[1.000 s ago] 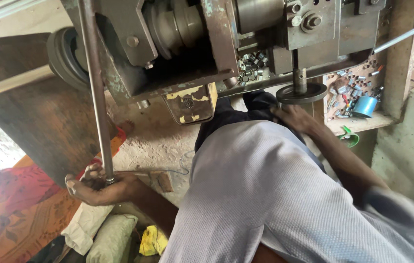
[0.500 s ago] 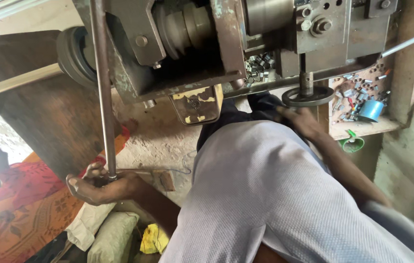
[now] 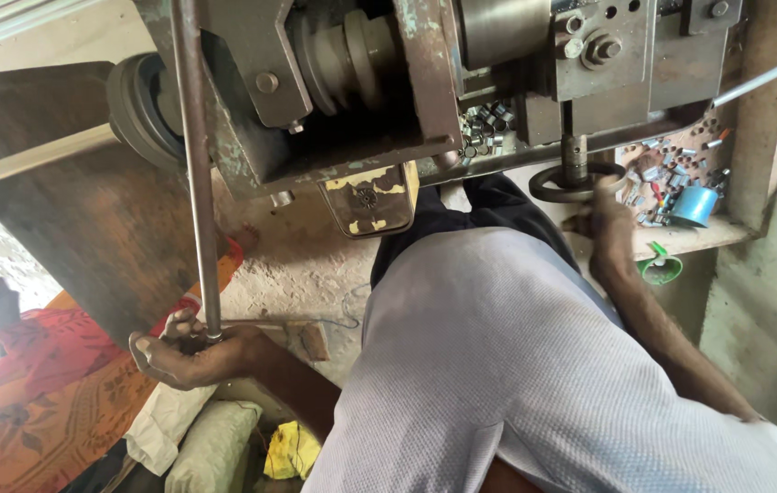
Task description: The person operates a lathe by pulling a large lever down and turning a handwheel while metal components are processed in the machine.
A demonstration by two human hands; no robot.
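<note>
- The left hand (image 3: 189, 351) is low on the left of the scene, its fingers curled around the bottom end of a long metal rod (image 3: 197, 173).
- The rod stands nearly upright, running from that hand up past the front of a heavy metal machine (image 3: 352, 91) and out of the top of the view.
- The right hand (image 3: 609, 215) is up on the right, reaching under the machine; its fingers rest on a dark metal ring (image 3: 564, 183) that sits around a short vertical shaft (image 3: 575, 151). Whether the fingers close around the ring cannot be told.
- Between the two arms, the person's lap fills the near middle, covered in pale grey cloth (image 3: 516, 365).
- The machine spans the top of the view, with a grooved pulley (image 3: 352, 59) in its middle, a dark wheel (image 3: 137, 110) at its left end and a bolted steel block (image 3: 635, 55) on its right.
- A worn yellow and brown plate (image 3: 368, 196) hangs under the machine, just left of the lap.
- Just right of the right hand, a shelf (image 3: 699, 239) holds many small metal parts (image 3: 672, 164) and a blue cup (image 3: 692, 206); a green object (image 3: 660, 267) hangs just below its edge.
- Near the left hand lie a red and orange patterned cloth (image 3: 32, 402), white sacks (image 3: 188, 438) and a yellow rag (image 3: 290, 452) on the floor.
</note>
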